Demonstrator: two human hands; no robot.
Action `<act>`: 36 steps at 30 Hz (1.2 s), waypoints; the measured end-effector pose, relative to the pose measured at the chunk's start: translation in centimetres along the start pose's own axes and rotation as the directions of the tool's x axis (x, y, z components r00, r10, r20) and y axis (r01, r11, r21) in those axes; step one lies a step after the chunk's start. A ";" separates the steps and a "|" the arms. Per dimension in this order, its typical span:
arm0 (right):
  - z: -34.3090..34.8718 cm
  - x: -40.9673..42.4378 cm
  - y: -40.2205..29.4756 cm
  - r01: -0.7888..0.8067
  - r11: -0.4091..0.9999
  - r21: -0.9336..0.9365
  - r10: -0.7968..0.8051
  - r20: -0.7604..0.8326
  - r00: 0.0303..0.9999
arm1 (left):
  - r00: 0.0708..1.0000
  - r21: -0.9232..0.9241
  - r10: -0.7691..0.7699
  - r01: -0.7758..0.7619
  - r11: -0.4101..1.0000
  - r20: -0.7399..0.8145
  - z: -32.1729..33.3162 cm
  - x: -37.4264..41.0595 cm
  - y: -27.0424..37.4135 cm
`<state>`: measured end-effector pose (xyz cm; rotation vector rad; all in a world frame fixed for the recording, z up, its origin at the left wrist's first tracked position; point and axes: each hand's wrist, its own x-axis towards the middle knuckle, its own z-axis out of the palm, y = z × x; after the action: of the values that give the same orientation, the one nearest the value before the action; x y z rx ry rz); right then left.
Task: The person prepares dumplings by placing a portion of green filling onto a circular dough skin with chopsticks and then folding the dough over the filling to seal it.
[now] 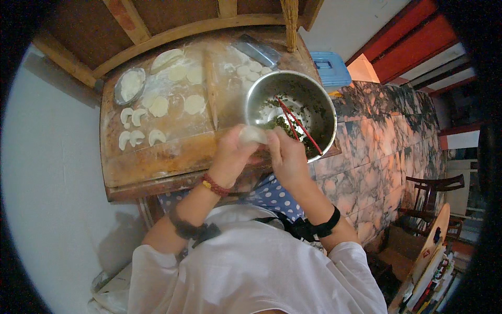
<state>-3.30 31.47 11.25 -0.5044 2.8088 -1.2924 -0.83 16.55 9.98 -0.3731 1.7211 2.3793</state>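
Between my left hand [231, 151] and my right hand [286, 153] is a pale folded dumpling [253, 134], blurred, pinched by the fingers of both. A large steel bowl [332, 117] stands just beyond my right hand, with dark green chopped filling [280, 122] inside and red chopsticks [297, 125] resting in it. Several curved dumplings [157, 137] lie at the table's left. Flat round dough wrappers [194, 104] lie farther back on the floured wooden table [172, 157], near a wooden rolling pin [210, 88].
At the back left are a bowl of flour [130, 85] and a larger dough piece [167, 61]. Small dough rounds [254, 66] lie behind the steel bowl, beside a metal cleaver blade [257, 51]. A blue lidded plastic box [331, 70] stands right of the table; a wooden chair [427, 196] is farther right.
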 end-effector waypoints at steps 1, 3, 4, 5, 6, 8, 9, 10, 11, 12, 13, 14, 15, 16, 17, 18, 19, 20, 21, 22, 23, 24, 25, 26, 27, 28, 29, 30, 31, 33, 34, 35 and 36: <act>0.1 -0.2 -0.1 0.038 0.998 -0.056 -0.039 -0.024 0.999 | 1.000 -0.010 -0.003 0.003 1.000 -0.005 0.0 0.0 0.0; 0.6 -0.4 -0.5 0.109 0.979 -0.170 -0.122 -0.066 0.990 | 0.998 0.108 0.059 -0.059 0.992 0.008 -0.3 0.3 -0.9; 0.7 -0.4 -0.6 0.132 0.976 -0.171 -0.151 -0.104 0.983 | 0.996 0.165 0.089 -0.090 0.982 0.018 -0.4 0.4 -1.3; 0.9 -0.3 -0.5 0.155 0.973 -0.172 -0.180 -0.141 0.973 | 0.992 0.144 0.122 -0.124 0.982 0.021 -0.4 0.5 -1.6; 1.1 -0.1 -0.5 0.180 0.968 -0.173 -0.210 -0.178 0.961 | 0.987 0.123 0.156 -0.158 0.980 0.021 -0.1 0.5 -1.8; 1.9 0.3 -0.3 0.201 0.967 -0.158 -0.235 -0.234 0.943 | 0.984 0.002 0.180 -0.180 0.984 -0.005 0.6 0.4 -1.9; 2.3 0.5 -0.2 0.213 0.966 -0.149 -0.247 -0.262 0.933 | 0.985 -0.096 0.168 -0.170 0.981 -0.029 1.0 0.3 -1.9; 2.7 0.6 -0.2 0.199 0.964 -0.173 -0.239 -0.254 0.937 | 0.987 -0.194 0.153 -0.161 0.968 -0.052 1.2 0.2 -1.8; 3.1 0.7 -0.2 0.187 0.962 -0.197 -0.233 -0.245 0.941 | 0.988 -0.197 0.139 -0.150 0.969 -0.069 1.2 0.1 -1.6; 3.4 0.8 -0.3 0.175 0.959 -0.221 -0.227 -0.236 0.945 | 0.988 -0.201 0.125 -0.140 0.970 -0.086 1.1 0.1 -1.5; 3.6 1.0 -0.5 0.169 0.965 -0.202 -0.216 -0.237 0.947 | 0.988 -0.206 0.111 -0.131 0.970 -0.105 0.9 0.1 -1.4; 3.9 1.2 -0.8 0.165 0.969 -0.183 -0.206 -0.236 0.950 | 0.987 -0.244 0.115 -0.139 0.960 -0.109 0.8 0.1 -1.3; 4.3 1.3 -1.2 0.167 0.973 -0.158 -0.200 -0.229 0.953 | 0.985 -0.280 0.121 -0.152 0.948 -0.124 0.6 0.1 -1.3; 4.5 1.5 -1.6 0.168 0.972 -0.166 -0.202 -0.217 0.955 | 0.982 -0.315 0.127 -0.166 0.934 -0.140 0.3 0.0 -1.3; 4.5 1.6 -2.0 0.171 0.970 -0.174 -0.205 -0.202 0.958 | 0.975 -0.320 0.152 -0.197 0.927 -0.161 0.3 -0.1 -1.3; 4.5 1.8 -2.6 0.178 0.967 -0.180 -0.211 -0.189 0.959 | 0.966 -0.322 0.179 -0.231 0.918 -0.184 0.2 0.0 -1.3; 4.2 1.8 -3.7 0.179 0.973 -0.149 -0.201 -0.149 0.968 | 0.954 -0.313 0.204 -0.266 0.912 -0.218 -0.1 -0.1 -1.2; 4.6 1.9 -3.7 0.118 0.991 -0.061 -0.125 -0.124 0.984 | 0.922 -0.185 0.285 -0.338 0.923 -0.262 -0.6 -0.2 -1.1; 5.4 2.1 -3.4 0.055 0.998 0.027 -0.052 -0.090 0.995 | 0.880 -0.046 0.366 -0.397 0.917 -0.304 -1.1 -0.3 -1.0; 5.9 2.2 -3.6 -0.016 0.970 0.244 0.030 -0.054 0.998 | 0.903 -0.168 0.293 -0.357 0.919 -0.314 -1.7 -0.4 -0.4; 5.7 1.9 -4.1 -0.168 0.894 0.416 0.143 0.091 0.986 | 0.924 -0.290 0.221 -0.315 0.904 -0.313 -2.6 -0.7 0.1; 5.2 1.7 -5.0 -0.337 0.776 0.534 0.252 0.228 0.940 | 0.930 -0.338 0.187 -0.295 0.894 -0.317 -3.5 -1.0 0.2; 4.9 1.4 -5.6 -0.346 0.768 0.538 0.243 0.256 0.936 | 0.938 -0.355 0.145 -0.259 0.899 -0.315 -4.7 -1.2 0.0; 4.9 1.2 -6.0 -0.356 0.760 0.543 0.235 0.281 0.930 | 0.945 -0.372 0.103 -0.220 0.902 -0.310 -6.3 -1.2 -0.6; 4.7 0.9 -6.4 -0.367 0.750 0.551 0.224 0.312 0.923 | 0.949 -0.385 0.060 -0.183 0.905 -0.310 -8.1 -1.4 -1.3; 4.5 0.7 -6.5 -0.332 0.777 0.535 0.191 0.303 0.934 | 0.949 -0.331 0.040 -0.148 0.932 -0.312 -10.3 -1.8 -2.1; 3.6 0.6 -6.4 -0.300 0.810 0.504 0.151 0.314 0.937 | 0.950 -0.274 0.019 -0.109 0.955 -0.313 -12.8 -2.4 -3.0; 2.2 0.6 -6.2 -0.268 0.843 0.467 0.118 0.327 0.938 | 0.950 -0.223 -0.007 -0.066 0.973 -0.312 -15.2 -3.1 -3.6; 0.9 0.7 -5.5 -0.235 0.873 0.427 0.089 0.334 0.938 | 0.927 0.022 0.070 -0.067 0.998 -0.369 -17.2 -3.6 -3.9; -1.1 1.1 -3.2 -0.136 0.906 0.400 0.044 0.230 0.972 | 0.864 0.486 0.205 0.052 0.872 -0.461 -23.1 -4.3 -5.2; -2.4 1.8 -2.3 -0.148 0.932 0.331 0.072 0.232 0.970 | 0.829 0.664 0.261 0.167 0.729 -0.495 -26.0 -4.3 -5.9; -3.7 2.4 -0.7 -0.130 0.950 0.285 0.067 0.218 0.974 | 0.836 0.748 0.331 0.134 0.650 -0.438 -27.3 -4.6 -4.9; -5.1 3.0 0.8 -0.112 0.965 0.237 0.064 0.204 0.977 | 0.840 0.822 0.396 0.098 0.561 -0.370 -27.9 -4.9 -3.6</act>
<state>-7.10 34.82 14.41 -0.4606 2.4392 -1.4599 7.55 -8.84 -0.07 -0.7598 2.9765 1.2753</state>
